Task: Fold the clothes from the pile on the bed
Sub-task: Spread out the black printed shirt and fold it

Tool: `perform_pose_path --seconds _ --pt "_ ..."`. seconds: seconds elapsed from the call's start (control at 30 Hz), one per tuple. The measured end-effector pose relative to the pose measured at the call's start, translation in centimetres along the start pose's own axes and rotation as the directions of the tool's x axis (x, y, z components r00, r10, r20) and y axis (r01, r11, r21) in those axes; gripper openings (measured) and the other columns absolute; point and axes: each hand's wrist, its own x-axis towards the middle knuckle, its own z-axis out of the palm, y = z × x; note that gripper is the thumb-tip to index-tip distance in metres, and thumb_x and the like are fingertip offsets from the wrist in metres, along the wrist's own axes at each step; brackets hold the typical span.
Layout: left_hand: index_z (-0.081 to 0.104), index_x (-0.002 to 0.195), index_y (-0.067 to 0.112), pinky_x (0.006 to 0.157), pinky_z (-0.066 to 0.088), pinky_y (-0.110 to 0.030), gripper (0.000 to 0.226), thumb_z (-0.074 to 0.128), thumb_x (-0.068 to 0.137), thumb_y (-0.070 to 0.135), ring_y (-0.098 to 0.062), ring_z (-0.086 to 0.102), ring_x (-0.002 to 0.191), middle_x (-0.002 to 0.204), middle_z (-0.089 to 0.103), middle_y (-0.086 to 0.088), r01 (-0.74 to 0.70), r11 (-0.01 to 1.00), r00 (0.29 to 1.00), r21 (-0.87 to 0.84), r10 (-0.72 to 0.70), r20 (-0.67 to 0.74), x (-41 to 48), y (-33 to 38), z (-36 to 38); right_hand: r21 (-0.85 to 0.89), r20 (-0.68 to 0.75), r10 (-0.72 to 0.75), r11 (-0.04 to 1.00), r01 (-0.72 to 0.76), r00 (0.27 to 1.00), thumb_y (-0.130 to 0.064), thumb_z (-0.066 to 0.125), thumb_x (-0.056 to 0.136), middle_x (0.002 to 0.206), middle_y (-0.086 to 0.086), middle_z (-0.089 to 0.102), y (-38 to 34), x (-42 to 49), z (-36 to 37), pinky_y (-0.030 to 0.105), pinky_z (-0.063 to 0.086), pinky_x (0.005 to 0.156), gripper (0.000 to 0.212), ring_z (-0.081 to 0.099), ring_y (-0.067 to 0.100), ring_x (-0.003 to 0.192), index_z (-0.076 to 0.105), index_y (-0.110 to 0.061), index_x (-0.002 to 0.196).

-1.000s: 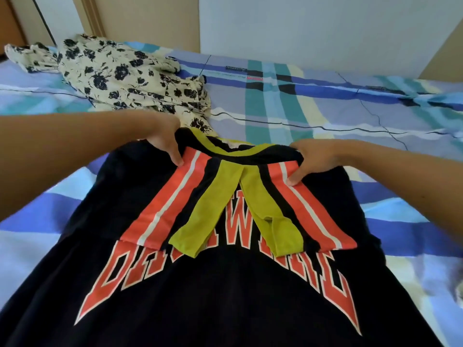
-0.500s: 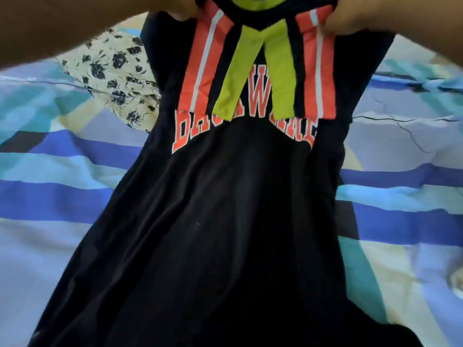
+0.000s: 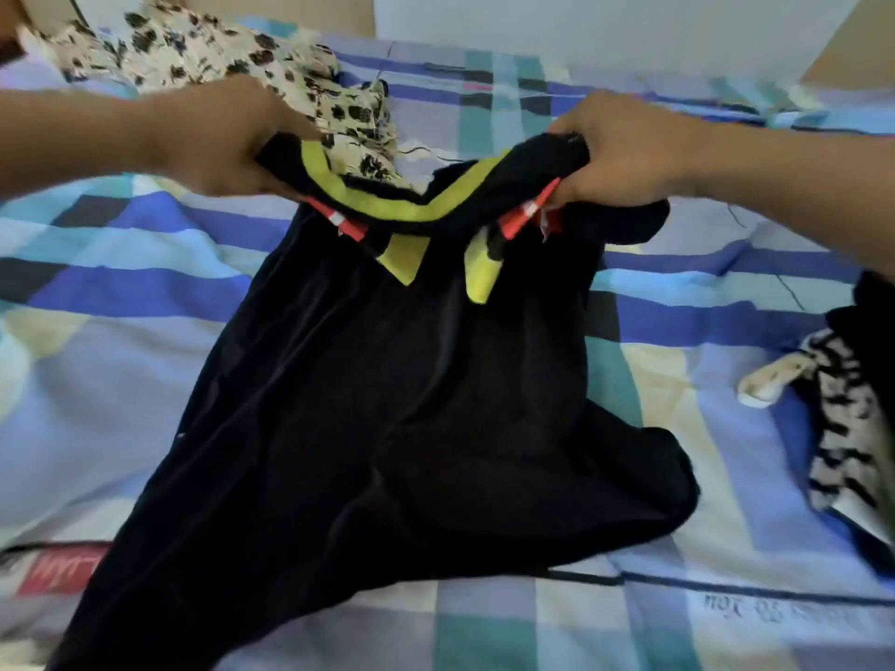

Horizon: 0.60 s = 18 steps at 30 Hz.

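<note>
– What is the person doing now?

– Folding the black top (image 3: 387, 404). Both hands hold its upper edge, by the yellow neck band (image 3: 387, 213). The left hand (image 3: 223, 138) pinches the cloth at one shoulder. The right hand (image 3: 624, 152) has a bunched fistful at the other shoulder.

– Where is the rest of it?

– The upper part is lifted a little off the bed (image 3: 121, 331). The long lower part lies on the sheet and runs down toward the person. It looks crumpled, and one corner puffs out on the right.

– So is it folded yet?

– No, I think this one is only just begun. It is a bit blurry, so I cannot tell if the orange bits under the neck band are tucked in tidy.

– What comes next, do you think?

– My guess is the upper edge must go down to meet the bottom edge, or be laid flat first. Both hands should move together, or it will go crooked.

– And the other clothes?

– A flowery one (image 3: 203, 50) lies behind the left hand. A stripy black-and-white one (image 3: 842, 428) sits well off to the right. Both look unfolded, so there is more to do.
</note>
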Motion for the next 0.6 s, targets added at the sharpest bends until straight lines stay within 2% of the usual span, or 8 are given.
perform_pose_path --seconds 0.07,0.13,0.2,0.27,0.33,0.43,0.5,0.6 --pt "0.062 0.08 0.031 0.053 0.039 -0.013 0.018 0.08 0.081 0.028 -0.004 0.055 0.055 0.063 0.06 0.011 -0.034 0.998 0.987 0.053 0.025 0.158 -2.5 1.5 1.3 0.16 0.341 -0.072 0.987 0.018 0.937 -0.038 0.081 0.079 0.074 -0.007 0.069 -0.9 -3.4 1.3 0.018 0.046 0.059 0.019 0.065 0.006 0.07 0.066 -0.028 0.086" --pt "0.065 0.088 0.03 0.062 0.046 -0.02 0.021 0.082 0.078 0.035 -0.001 0.058 0.063 0.071 0.064 0.012 0.061 0.997 0.922 0.039 -0.071 0.381 -4.5 2.6 2.6 0.229 0.614 -0.064 0.968 -0.099 0.787 -0.051 0.079 0.073 0.087 -0.001 0.073 -0.6 -6.1 2.5 0.021 0.052 0.07 0.034 0.067 0.004 0.077 0.07 -0.026 0.094" --pt "0.065 0.086 0.03 0.065 0.048 -0.019 0.024 0.083 0.075 0.043 0.0 0.059 0.067 0.074 0.065 0.012 0.171 0.985 0.837 0.021 -0.157 0.525 -6.5 4.0 4.0 0.262 0.607 0.013 0.941 -0.215 0.795 -0.048 0.073 0.077 0.094 -0.001 0.075 1.2 -7.5 3.4 0.024 0.053 0.075 0.029 0.069 0.008 0.087 0.072 -0.026 0.095" --pt "0.065 0.085 0.033 0.067 0.05 -0.02 0.02 0.079 0.078 0.045 -0.001 0.06 0.072 0.077 0.066 0.013 0.255 0.964 0.895 -0.073 -0.207 0.394 -7.5 5.1 5.0 0.327 0.373 0.201 0.885 -0.331 0.906 -0.023 0.065 0.09 0.091 0.006 0.074 3.6 -8.3 4.8 0.026 0.051 0.07 0.008 0.068 0.017 0.084 0.07 -0.017 0.09" --pt "0.065 0.088 0.028 0.07 0.049 -0.026 0.017 0.076 0.082 0.04 -0.008 0.062 0.078 0.083 0.065 0.01 0.343 0.919 0.936 -0.195 -0.316 0.155 -7.7 6.6 6.0 0.34 0.274 0.406 0.807 -0.482 0.872 -0.007 0.054 0.095 0.087 0.013 0.069 5.5 -9.5 6.9 0.028 0.048 0.064 0.012 0.064 0.023 0.077 0.065 -0.007 0.091" --pt "0.065 0.097 0.019 0.079 0.047 -0.036 0.02 0.074 0.085 0.033 -0.022 0.059 0.085 0.094 0.061 -0.002 0.458 0.843 0.876 -0.284 -0.482 -0.021 -7.9 8.0 7.7 0.378 0.472 0.455 0.67 -0.639 0.756 -0.001 0.055 0.096 0.072 0.008 0.061 5.6 -12.0 9.9 0.026 0.052 0.057 0.011 0.06 0.016 0.059 0.058 -0.005 0.087" --pt "0.065 0.109 0.016 0.089 0.047 -0.041 0.031 0.073 0.087 0.035 -0.029 0.06 0.097 0.107 0.059 -0.01 0.559 0.788 0.818 -0.259 -0.575 0.015 -8.2 8.0 8.6 0.5 0.51 0.429 0.558 -0.663 0.746 -0.011 0.066 0.093 0.063 0.003 0.061 4.8 -13.1 10.5 0.023 0.05 0.052 0.016 0.06 0.013 0.052 0.058 -0.01 0.079" --pt "0.062 0.122 0.011 0.099 0.045 -0.047 0.045 0.071 0.087 0.038 -0.038 0.057 0.115 0.124 0.058 -0.019 0.685 0.675 0.716 -0.273 -0.694 0.081 -8.8 7.2 8.8 0.687 0.583 0.304 0.31 -0.657 0.753 -0.025 0.067 0.093 0.077 0.001 0.075 3.7 -15.6 10.7 0.025 0.055 0.066 0.011 0.071 0.013 0.069 0.067 -0.015 0.092"
